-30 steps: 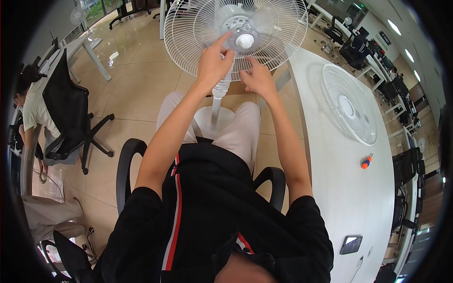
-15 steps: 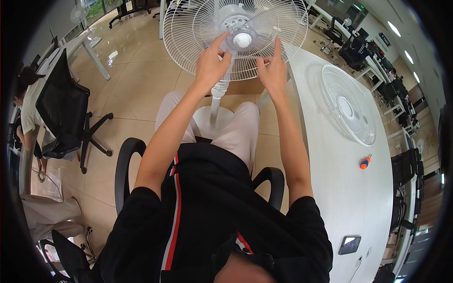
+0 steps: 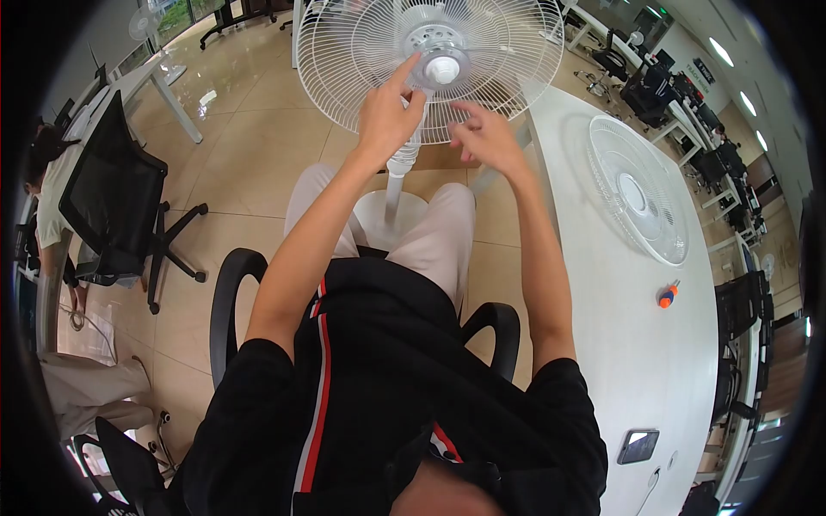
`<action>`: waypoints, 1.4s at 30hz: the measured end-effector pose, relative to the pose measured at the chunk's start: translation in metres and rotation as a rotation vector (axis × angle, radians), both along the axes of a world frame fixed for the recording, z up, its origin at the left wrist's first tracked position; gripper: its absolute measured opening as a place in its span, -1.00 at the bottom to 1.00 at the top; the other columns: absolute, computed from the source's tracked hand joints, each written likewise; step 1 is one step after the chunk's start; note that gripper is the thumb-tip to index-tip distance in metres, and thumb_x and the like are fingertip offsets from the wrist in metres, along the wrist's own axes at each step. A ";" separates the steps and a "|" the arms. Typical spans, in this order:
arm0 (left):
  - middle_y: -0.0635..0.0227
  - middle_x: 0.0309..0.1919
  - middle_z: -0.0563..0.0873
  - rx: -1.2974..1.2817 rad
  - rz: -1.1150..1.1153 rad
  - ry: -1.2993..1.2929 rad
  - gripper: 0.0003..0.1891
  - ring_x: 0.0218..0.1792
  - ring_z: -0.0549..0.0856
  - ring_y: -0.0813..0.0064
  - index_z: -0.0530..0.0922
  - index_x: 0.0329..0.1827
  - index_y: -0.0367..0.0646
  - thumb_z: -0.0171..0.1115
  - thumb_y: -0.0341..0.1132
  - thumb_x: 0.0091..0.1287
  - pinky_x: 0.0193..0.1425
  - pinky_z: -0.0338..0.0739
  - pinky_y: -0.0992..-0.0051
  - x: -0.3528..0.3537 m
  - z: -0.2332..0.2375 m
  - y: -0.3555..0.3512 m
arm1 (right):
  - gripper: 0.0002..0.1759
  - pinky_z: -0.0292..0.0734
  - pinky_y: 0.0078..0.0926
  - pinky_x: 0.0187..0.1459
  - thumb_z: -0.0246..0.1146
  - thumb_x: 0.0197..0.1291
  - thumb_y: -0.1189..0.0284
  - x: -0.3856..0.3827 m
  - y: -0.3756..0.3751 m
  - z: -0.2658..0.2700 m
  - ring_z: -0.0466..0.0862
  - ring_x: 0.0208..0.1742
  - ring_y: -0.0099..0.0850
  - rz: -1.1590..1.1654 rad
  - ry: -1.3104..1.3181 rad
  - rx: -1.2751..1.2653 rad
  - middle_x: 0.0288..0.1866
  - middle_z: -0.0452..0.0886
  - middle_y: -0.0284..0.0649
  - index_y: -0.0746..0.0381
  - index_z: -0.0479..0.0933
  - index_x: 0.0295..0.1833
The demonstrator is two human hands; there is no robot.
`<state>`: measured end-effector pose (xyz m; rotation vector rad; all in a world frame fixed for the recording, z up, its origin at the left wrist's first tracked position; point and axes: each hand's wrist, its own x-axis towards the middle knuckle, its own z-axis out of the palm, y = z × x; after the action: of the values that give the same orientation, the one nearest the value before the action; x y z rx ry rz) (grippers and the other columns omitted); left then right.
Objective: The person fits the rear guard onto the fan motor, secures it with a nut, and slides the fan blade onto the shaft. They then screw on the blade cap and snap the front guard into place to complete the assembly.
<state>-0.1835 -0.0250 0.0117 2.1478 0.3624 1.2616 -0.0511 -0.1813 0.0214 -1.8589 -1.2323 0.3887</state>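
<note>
- Your left hand (image 3: 387,116) is raised to the fan's rear grille (image 3: 508,52). Its forefinger reaches up to the left edge of the motor hub (image 3: 443,64), the other fingers folded (whether it pinches anything there cannot be told).
- Your right hand (image 3: 486,138) hangs just below and right of the hub, fingers loosely curled, empty, close before the grille's lower wires.
- The fan stands on its pole (image 3: 396,172) between your knees, with the hub above both hands.
- On the table (image 3: 637,361) to your right lies a detached front grille (image 3: 637,189), well apart from your right hand. Nearer you lie an orange-handled screwdriver (image 3: 667,295) and a phone (image 3: 639,445).
</note>
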 end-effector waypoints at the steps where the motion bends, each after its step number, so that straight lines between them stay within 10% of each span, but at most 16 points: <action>1: 0.27 -0.53 0.78 -0.019 -0.006 0.008 -0.34 -0.63 0.63 0.57 0.41 0.57 0.00 0.17 -0.37 0.33 -0.38 0.54 0.48 -0.002 0.000 0.001 | -0.45 0.59 -0.54 -0.45 0.27 0.33 0.32 -0.001 -0.002 0.007 0.65 -0.59 -0.54 -0.028 -0.031 0.049 -0.43 0.76 -0.23 0.32 0.53 0.38; 12: 0.29 -0.51 0.78 -0.047 0.036 0.096 -0.35 -0.60 0.68 0.53 0.44 0.55 0.06 0.17 -0.37 0.32 -0.33 0.58 0.44 -0.014 0.004 0.010 | -0.65 0.54 -0.62 -0.50 0.25 0.35 0.34 0.056 -0.035 0.046 0.67 -0.55 -0.60 -0.272 -0.013 0.352 -0.47 0.76 -0.19 0.37 0.70 0.07; 15: 0.17 -0.42 0.80 -0.082 0.005 0.093 -0.35 -0.46 0.75 0.13 0.45 0.54 0.14 0.21 -0.30 0.31 -0.25 0.61 0.20 -0.015 0.004 0.006 | -0.69 0.54 -0.62 -0.51 0.26 0.36 0.33 0.068 -0.056 0.055 0.70 -0.52 -0.58 -0.369 -0.170 0.329 -0.46 0.76 -0.17 0.34 0.73 0.01; 22: 0.10 -0.31 0.82 -0.042 -0.086 0.017 -0.27 -0.39 0.78 0.27 0.33 0.62 0.17 0.23 -0.38 0.33 -0.21 0.63 0.29 -0.002 -0.025 0.015 | -0.60 0.68 -0.29 0.03 0.29 0.25 0.17 0.134 -0.195 0.045 0.82 -0.07 -0.13 -0.820 -0.660 0.032 -0.15 0.82 -0.04 0.27 0.75 -0.01; 29: 0.29 -0.48 0.75 -0.113 -0.151 0.069 -0.21 -0.42 0.67 0.65 0.22 0.69 0.12 0.14 -0.47 0.34 -0.20 0.59 0.51 0.000 -0.004 -0.004 | -0.31 0.53 -0.19 0.29 0.37 0.12 0.01 0.216 -0.322 0.010 0.68 0.26 -0.02 -1.099 -0.537 -0.314 0.20 0.70 0.10 0.33 0.66 0.20; 42: 0.38 -0.53 0.70 -0.127 -0.135 0.176 -0.20 -0.61 0.51 0.74 0.21 0.69 0.21 0.20 -0.45 0.36 -0.53 0.41 0.60 0.002 0.016 -0.008 | 0.18 0.36 -0.19 0.48 0.36 0.05 -0.32 0.135 -0.245 0.024 0.45 0.51 0.01 -0.595 -0.317 -0.540 0.48 0.47 0.16 0.41 0.35 0.52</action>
<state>-0.1812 -0.0331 0.0277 2.1416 0.3540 0.9524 0.0842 -0.4263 0.0455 -2.7196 -0.7358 0.0959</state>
